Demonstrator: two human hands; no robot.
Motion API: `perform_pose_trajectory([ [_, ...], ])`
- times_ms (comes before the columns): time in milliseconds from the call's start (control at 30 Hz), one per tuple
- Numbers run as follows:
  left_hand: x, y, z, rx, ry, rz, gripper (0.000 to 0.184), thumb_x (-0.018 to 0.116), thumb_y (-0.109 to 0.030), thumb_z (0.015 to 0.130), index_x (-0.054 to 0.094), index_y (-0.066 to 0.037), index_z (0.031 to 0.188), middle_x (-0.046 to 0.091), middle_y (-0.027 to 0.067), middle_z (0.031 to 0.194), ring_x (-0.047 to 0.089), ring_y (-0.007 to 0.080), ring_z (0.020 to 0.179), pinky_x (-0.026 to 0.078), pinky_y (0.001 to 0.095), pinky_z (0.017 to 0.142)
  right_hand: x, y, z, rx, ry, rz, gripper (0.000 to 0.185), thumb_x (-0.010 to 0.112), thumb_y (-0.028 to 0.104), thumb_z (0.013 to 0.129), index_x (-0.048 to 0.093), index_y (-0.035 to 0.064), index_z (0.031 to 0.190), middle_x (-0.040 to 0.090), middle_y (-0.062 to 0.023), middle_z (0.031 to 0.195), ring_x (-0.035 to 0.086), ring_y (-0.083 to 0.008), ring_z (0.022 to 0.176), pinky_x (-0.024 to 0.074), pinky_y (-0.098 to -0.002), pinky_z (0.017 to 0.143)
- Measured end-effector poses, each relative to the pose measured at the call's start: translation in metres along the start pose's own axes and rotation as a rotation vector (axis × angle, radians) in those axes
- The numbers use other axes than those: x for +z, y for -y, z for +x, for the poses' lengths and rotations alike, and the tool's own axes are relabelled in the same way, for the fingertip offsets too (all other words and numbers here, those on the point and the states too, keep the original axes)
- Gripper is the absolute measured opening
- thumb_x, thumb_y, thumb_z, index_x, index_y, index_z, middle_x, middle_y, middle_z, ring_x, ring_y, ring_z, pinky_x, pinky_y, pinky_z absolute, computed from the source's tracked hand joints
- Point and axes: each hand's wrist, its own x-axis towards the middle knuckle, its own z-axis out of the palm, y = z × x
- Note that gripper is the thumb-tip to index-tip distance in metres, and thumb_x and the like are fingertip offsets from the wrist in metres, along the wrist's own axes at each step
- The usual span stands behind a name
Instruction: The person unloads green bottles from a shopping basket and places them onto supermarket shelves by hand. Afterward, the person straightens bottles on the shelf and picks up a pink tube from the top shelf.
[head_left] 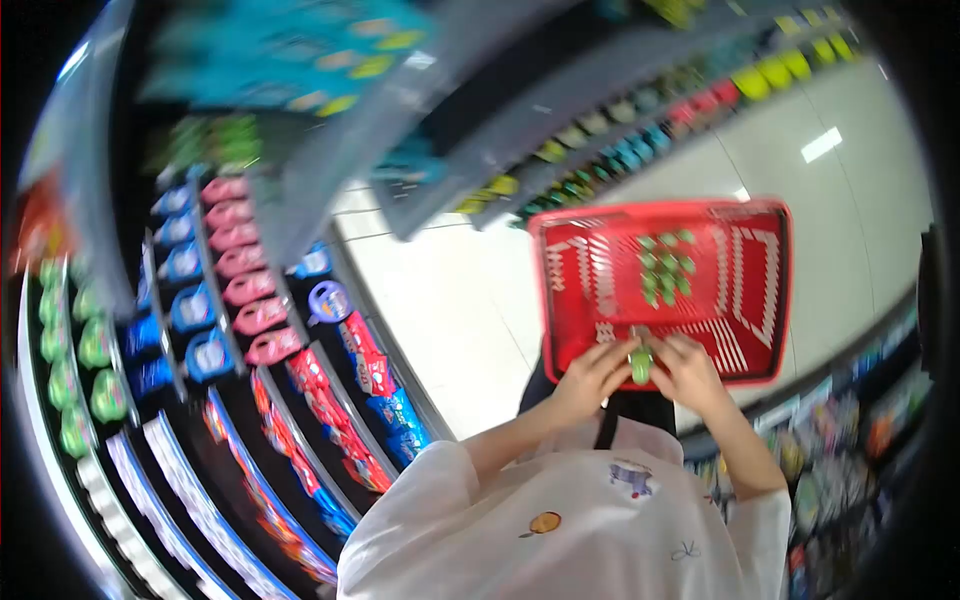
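A red shopping basket with slotted walls is in front of my body, its near rim close to my hands. Over that rim my left hand and my right hand meet around a small green item, fingers closed on it from both sides. The item has a pale top; its label is too small to read. At the basket's bottom a patch of green and white shapes shows; whether these are objects or a print, I cannot tell.
Shelves at the left hold pink bottles, blue bottles, green bottles and red packs. Another shelf with colourful goods crosses the top. Pale floor tiles lie between. More packaged goods are at the lower right.
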Motion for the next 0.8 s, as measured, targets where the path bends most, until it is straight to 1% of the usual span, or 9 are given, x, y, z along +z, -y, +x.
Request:
perform_pose_trajectory([
  [100, -0.082, -0.057, -0.019, 0.164, -0.251, 0.102, 0.041, 0.061, 0.001, 0.081, 0.057, -0.002, 0.121, 0.053, 0.0174, 0.112, 0.060, 0.0295, 0.094, 0.050, 0.0360, 0.082, -0.037, 0.094, 0.072, -0.334, -0.127, -0.047, 0.042, 0.070, 0.009, 0.067, 0.060, -0.0049, 0.106, 0.057, -0.0112, 0.078, 0.056, -0.0268, 0.067, 0.0494, -0.0360, 0.063],
  [233, -0.192, -0.091, -0.024, 0.529, -0.738, 0.401, 0.044, 0.062, 0.007, 0.074, 0.059, -0.001, 0.117, 0.052, 0.0207, 0.116, 0.059, 0.0324, 0.100, 0.050, 0.0375, 0.085, -0.051, 0.208, 0.175, -0.763, -0.355, -0.101, 0.049, 0.069, 0.003, 0.065, 0.058, -0.0054, 0.112, 0.058, -0.0111, 0.082, 0.057, -0.0260, 0.070, 0.0494, -0.0348, 0.063],
  [300, -0.244, -0.087, -0.012, 0.559, -0.955, 0.513, 0.046, 0.060, 0.008, 0.074, 0.058, -0.002, 0.119, 0.049, 0.0242, 0.123, 0.057, 0.0353, 0.106, 0.049, 0.0377, 0.088, -0.038, 0.247, 0.235, -0.866, -0.460, -0.024, 0.048, 0.068, 0.001, 0.067, 0.059, -0.0005, 0.114, 0.058, -0.0108, 0.090, 0.058, -0.0262, 0.074, 0.0496, -0.0345, 0.064],
  [367, -0.295, -0.084, 0.009, 0.578, -1.023, 0.451, 0.046, 0.056, 0.008, 0.079, 0.053, -0.002, 0.124, 0.043, 0.0257, 0.132, 0.054, 0.0362, 0.110, 0.047, 0.0376, 0.091, -0.022, 0.268, 0.294, -0.884, -0.461, -0.026, 0.046, 0.067, 0.000, 0.069, 0.058, 0.0041, 0.115, 0.058, -0.0112, 0.097, 0.060, -0.0281, 0.080, 0.0507, -0.0352, 0.069],
  [500, -0.357, -0.055, 0.040, 0.372, -1.098, 0.318, 0.042, 0.048, 0.000, 0.090, 0.045, -0.001, 0.131, 0.050, 0.0235, 0.129, 0.058, 0.0282, 0.109, 0.047, 0.0329, 0.087, 0.012, 0.283, 0.380, -0.785, -0.312, 0.192, 0.034, 0.060, 0.004, 0.080, 0.056, 0.0038, 0.114, 0.057, -0.0180, 0.113, 0.060, -0.0374, 0.091, 0.0514, -0.0393, 0.076],
  [567, -0.380, -0.039, 0.049, 0.239, -1.060, 0.172, 0.041, 0.045, -0.002, 0.092, 0.042, -0.001, 0.133, 0.055, 0.0218, 0.124, 0.062, 0.0250, 0.102, 0.048, 0.0296, 0.083, 0.014, 0.296, 0.405, -0.515, -0.136, 0.134, 0.029, 0.059, 0.011, 0.084, 0.056, 0.0023, 0.112, 0.059, -0.0197, 0.108, 0.060, -0.0384, 0.091, 0.0507, -0.0413, 0.075],
  [600, -0.388, -0.029, 0.057, 0.347, -1.108, 0.222, 0.041, 0.042, -0.002, 0.091, 0.042, 0.001, 0.132, 0.062, 0.0209, 0.113, 0.067, 0.0253, 0.086, 0.049, 0.0308, 0.074, 0.020, 0.299, 0.417, -0.417, -0.149, 0.103, 0.028, 0.058, 0.017, 0.085, 0.057, 0.0006, 0.108, 0.060, -0.0217, 0.104, 0.059, -0.0380, 0.093, 0.0481, -0.0432, 0.078],
  [700, -0.409, -0.018, 0.063, 0.272, -1.005, 0.315, 0.038, 0.041, 0.002, 0.088, 0.045, 0.002, 0.126, 0.064, 0.0219, 0.106, 0.066, 0.0296, 0.081, 0.049, 0.0346, 0.072, 0.027, 0.306, 0.439, -0.477, -0.268, 0.090, 0.027, 0.057, 0.018, 0.085, 0.057, -0.0010, 0.104, 0.060, -0.0222, 0.103, 0.057, -0.0366, 0.096, 0.0455, -0.0429, 0.083],
  [800, -0.412, 0.004, 0.074, 0.329, -1.087, 0.446, 0.030, 0.042, 0.004, 0.085, 0.049, 0.003, 0.115, 0.064, 0.0233, 0.100, 0.064, 0.0376, 0.082, 0.050, 0.0403, 0.072, 0.041, 0.297, 0.460, -0.466, -0.274, -0.078, 0.025, 0.055, 0.016, 0.086, 0.057, -0.0011, 0.103, 0.060, -0.0221, 0.102, 0.056, -0.0353, 0.097, 0.0442, -0.0411, 0.086],
])
